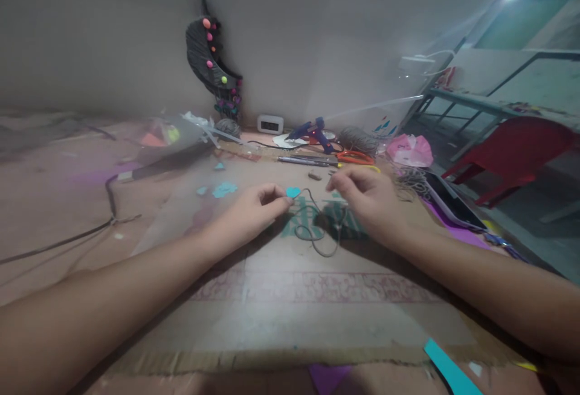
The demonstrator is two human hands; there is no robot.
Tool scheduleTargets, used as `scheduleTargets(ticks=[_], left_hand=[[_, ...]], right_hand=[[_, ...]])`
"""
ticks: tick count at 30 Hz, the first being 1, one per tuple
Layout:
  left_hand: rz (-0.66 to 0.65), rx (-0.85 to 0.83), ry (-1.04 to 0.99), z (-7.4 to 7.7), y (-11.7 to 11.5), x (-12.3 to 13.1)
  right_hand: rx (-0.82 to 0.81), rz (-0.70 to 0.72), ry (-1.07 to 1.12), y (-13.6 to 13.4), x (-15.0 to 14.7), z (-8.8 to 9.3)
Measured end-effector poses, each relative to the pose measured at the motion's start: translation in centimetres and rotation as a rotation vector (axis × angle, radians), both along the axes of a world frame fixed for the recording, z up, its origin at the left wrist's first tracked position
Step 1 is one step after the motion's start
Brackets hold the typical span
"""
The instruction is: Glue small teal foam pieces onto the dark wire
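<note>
My left hand (265, 206) is closed in a pinch at a small bright-blue paper piece (293, 191), which sticks out beyond the thumb tip. A thin grey cord (309, 238) runs from these fingertips and lies in loose loops on the cardboard (290, 322) between my hands. My right hand (368, 200) hovers to the right of the loops, thumb and fingers drawn together. Whatever its fingertips hold is too small to make out. More blue paper cutouts (225, 189) lie left of my left hand.
Behind my hands lie a blue glue gun (317, 134), orange-handled scissors (356, 157), a pen (301, 162) and a white digital clock (270, 124). A phone (453, 202) and pink bag (410, 150) are at right. A dark crescent decoration (199, 51) hangs on the wall.
</note>
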State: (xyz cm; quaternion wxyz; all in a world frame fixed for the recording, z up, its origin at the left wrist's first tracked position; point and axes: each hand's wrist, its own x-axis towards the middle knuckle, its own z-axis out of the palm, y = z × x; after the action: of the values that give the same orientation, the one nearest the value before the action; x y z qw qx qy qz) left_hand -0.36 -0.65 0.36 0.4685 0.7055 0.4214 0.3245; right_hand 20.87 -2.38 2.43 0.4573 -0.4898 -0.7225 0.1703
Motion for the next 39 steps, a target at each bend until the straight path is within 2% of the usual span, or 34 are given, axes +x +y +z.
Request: scheduleTargets(ticks=[3, 6, 12, 22, 28, 31, 35, 39], left_hand=[[0.010, 0.003, -0.020, 0.0, -0.1, 0.0], [0.009, 0.019, -0.008, 0.2, -0.2, 0.1], [0.024, 0.100, 0.075, 0.8, -0.8, 0.3], [0.009, 0.145, 0.109, 0.6, -1.0, 0.3], [-0.068, 0.140, 0.055, 0.2, -0.8, 0.2], [-0.064, 0.134, 0.038, 0.1, -0.7, 0.2], [0.011, 0.125, -0.002, 0.1, -0.6, 0.3], [0.011, 0.123, 0.022, 0.3, -0.6, 0.3]], right_hand=[[-0.263, 0.176, -0.076, -1.1, -1.0, 0.0], [-0.374, 0.211, -0.035, -0.9, -1.7, -0.7], [-0.407, 0.166, 0.102, -0.1, -1.7, -1.7], [-0.458, 0.194, 0.200, -0.5, -2.1, -1.7], [-0.488, 0.191, 0.281, -0.4, -2.0, -1.3], [-0.466, 0.178, 0.278, -0.4, -1.9, -1.1], [-0.473, 0.183, 0.228, -0.3, -1.7, -1.4], [-0.464, 0.208, 0.170, -0.2, -1.7, -1.8]])
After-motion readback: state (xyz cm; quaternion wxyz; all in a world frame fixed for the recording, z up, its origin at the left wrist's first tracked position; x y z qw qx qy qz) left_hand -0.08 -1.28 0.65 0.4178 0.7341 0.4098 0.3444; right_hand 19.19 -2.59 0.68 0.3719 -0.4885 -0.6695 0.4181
